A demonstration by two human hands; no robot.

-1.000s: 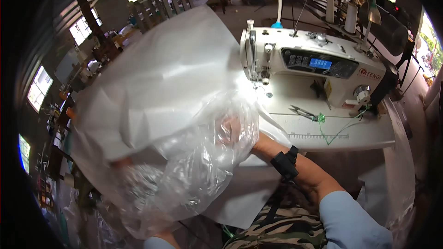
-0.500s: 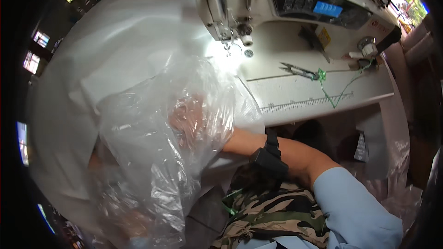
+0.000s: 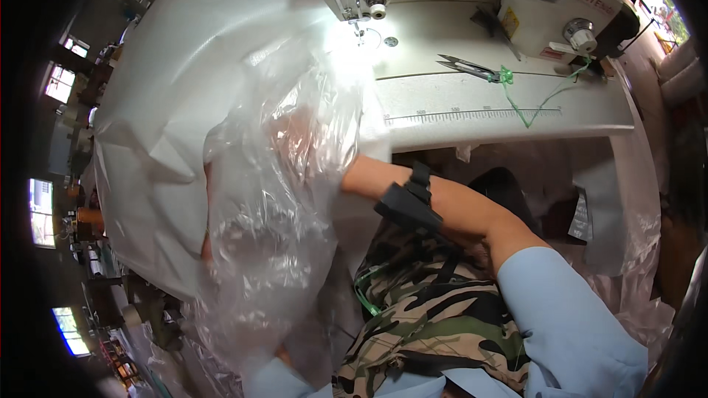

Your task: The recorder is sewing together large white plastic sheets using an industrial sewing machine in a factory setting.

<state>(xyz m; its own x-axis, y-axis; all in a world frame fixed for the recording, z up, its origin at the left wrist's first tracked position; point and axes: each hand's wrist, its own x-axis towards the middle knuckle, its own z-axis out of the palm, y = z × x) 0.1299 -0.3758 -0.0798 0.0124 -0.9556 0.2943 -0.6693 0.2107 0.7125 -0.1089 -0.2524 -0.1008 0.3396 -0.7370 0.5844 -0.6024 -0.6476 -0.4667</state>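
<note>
A crumpled sheet of clear plastic film (image 3: 287, 228) lies over both my hands. My right hand (image 3: 296, 136) shows dimly beneath it, its fingers blurred by glare and folds. A black band with a small box (image 3: 410, 205) is strapped round my right forearm. Of my left hand (image 3: 207, 239) only a strip of skin shows at the film's left edge; its fingers are hidden. A large pale grey sheet of material (image 3: 158, 155) spreads beyond and left of the film, reaching toward the lit needle area (image 3: 359, 35) of a sewing machine (image 3: 442, 7).
On the machine bed right of the needle lie thread snips (image 3: 468, 68) tied with green string (image 3: 528, 119). A ruler scale (image 3: 472, 113) runs along the table's front edge. Camouflage fabric (image 3: 442, 324) covers my lap. More clear plastic (image 3: 634, 287) hangs at the right.
The view has shifted, so the machine sits higher in it. The film and both hands have moved; the film over my left arm has been drawn in toward the right, baring more background at the left.
</note>
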